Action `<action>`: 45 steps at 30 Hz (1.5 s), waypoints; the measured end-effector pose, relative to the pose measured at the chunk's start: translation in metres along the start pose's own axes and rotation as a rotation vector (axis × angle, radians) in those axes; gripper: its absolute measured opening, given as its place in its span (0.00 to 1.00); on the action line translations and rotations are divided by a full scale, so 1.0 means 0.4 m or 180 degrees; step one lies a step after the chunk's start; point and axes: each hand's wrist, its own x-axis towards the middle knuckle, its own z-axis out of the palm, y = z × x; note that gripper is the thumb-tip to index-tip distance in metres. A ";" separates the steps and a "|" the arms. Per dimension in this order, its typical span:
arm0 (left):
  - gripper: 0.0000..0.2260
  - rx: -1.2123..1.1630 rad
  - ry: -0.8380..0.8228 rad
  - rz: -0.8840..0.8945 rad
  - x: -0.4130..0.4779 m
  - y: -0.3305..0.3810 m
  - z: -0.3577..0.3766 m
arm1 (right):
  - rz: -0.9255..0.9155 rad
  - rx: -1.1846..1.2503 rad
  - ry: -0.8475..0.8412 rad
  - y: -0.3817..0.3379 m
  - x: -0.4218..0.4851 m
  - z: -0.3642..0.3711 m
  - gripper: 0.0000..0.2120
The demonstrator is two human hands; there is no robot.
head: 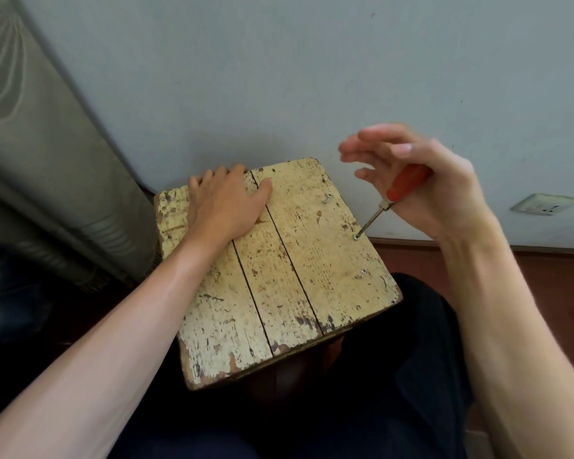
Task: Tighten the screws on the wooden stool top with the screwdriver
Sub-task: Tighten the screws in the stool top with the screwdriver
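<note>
Between my knees, close to the pale wall (312, 77), stands the wooden stool top (279, 260), three planks in worn, chipped cream paint with dark gaps between them; it is turned a little, so its right edge runs towards the wall. My left hand (226, 200) lies flat on the far left part of the top, palm down, fingers straight and reaching to the far edge, thumb spread across onto the right-hand plank; it grasps nothing, only presses on the wood. My right hand (424, 180) hangs above the right edge with the screwdriver (406, 183); the red handle lies against my palm, while my fingers are loosened and spread out, slightly blurred, not wrapped round it. The thin metal shaft slants down and to the left, and its tip sits on a screw (356, 237) near the right edge of the right-hand plank. A second screw (363, 271) sits nearer to me along that same edge, its head low in the wood; a bent bit of metal (327, 198) sticks up further along the edge, and I cannot tell whether it is a screw or a nail. My dark trousers (411, 359) show under and around the stool; a grey padded roll (47, 160) leans at the left; a wall socket (543, 204) sits low on the right, above a brown skirting board (477, 244).
</note>
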 end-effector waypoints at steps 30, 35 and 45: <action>0.32 -0.0035 0.0034 -0.0015 -0.001 0.001 -0.005 | 0.0340 -0.0145 -0.0501 -0.017 -0.008 -0.020 0.21; 0.33 -0.0027 0.0002 -0.0027 0.000 0.002 -0.003 | 0.0304 -0.0491 -0.0024 0.003 -0.001 0.044 0.21; 0.33 -0.0037 0.0032 -0.0026 0.002 -0.001 -0.002 | -0.0325 0.0771 0.3090 0.024 0.000 0.123 0.25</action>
